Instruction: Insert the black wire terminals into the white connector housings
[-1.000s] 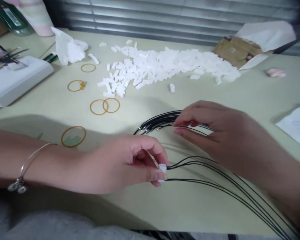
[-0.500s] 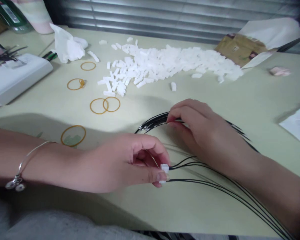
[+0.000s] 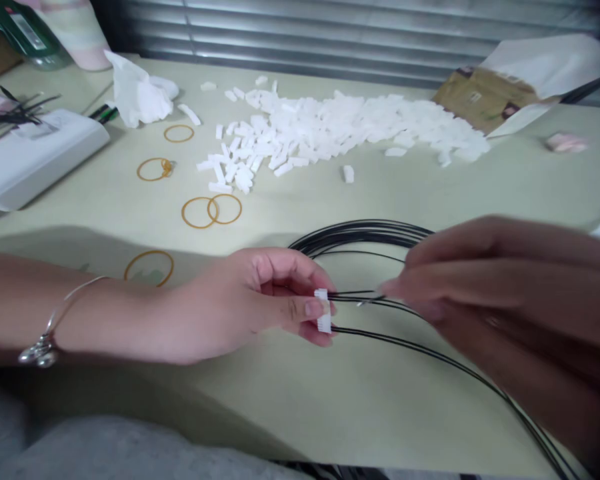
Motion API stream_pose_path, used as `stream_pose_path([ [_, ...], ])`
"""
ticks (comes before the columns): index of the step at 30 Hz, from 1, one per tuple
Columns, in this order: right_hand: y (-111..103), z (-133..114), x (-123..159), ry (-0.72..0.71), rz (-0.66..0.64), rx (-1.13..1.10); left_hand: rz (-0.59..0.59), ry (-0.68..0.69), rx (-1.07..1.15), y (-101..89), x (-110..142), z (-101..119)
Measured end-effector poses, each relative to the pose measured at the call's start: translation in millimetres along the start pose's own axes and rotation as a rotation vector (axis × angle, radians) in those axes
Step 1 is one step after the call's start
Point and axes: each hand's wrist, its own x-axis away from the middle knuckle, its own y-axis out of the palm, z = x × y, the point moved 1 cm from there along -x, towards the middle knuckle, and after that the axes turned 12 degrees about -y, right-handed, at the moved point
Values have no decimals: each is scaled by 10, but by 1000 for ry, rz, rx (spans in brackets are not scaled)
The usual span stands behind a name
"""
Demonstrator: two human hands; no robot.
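Note:
My left hand (image 3: 260, 300) is closed, pinching a small white plastic connector (image 3: 323, 311) between thumb and fingers; thin black wires run out of it to the right. My right hand (image 3: 485, 287) is blurred, its fingertips pinched on a single black wire (image 3: 367, 301) whose metal tip points at the connector, a short gap away. A bundle of black wires (image 3: 360, 235) curves across the table behind both hands and trails off to the lower right. A silver bracelet (image 3: 50, 337) sits on my left wrist.
A pile of white connectors (image 3: 330, 130) lies at the back of the pale green table (image 3: 330, 413). Several rubber bands (image 3: 211, 211) lie to the left. A crumpled tissue (image 3: 137, 97), a white box (image 3: 25, 160), and a brown bag (image 3: 485, 97) sit at the edges.
My right hand left the wire bundle and came toward me with one wire pinched, its tip now close to the connector. My left hand lifted the connector slightly.

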Motion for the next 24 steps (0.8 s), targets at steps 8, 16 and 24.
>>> stream_pose_path([
  [8, 186, -78, 49, 187, 24, -205, 8, -27, -18, -22, 1, -1],
  [16, 175, -104, 74, 214, -52, -155, 8, -32, -21, -17, 3, 10],
  [24, 167, -55, 62, 154, -68, -237, 20, -38, -52, -17, 7, 14],
])
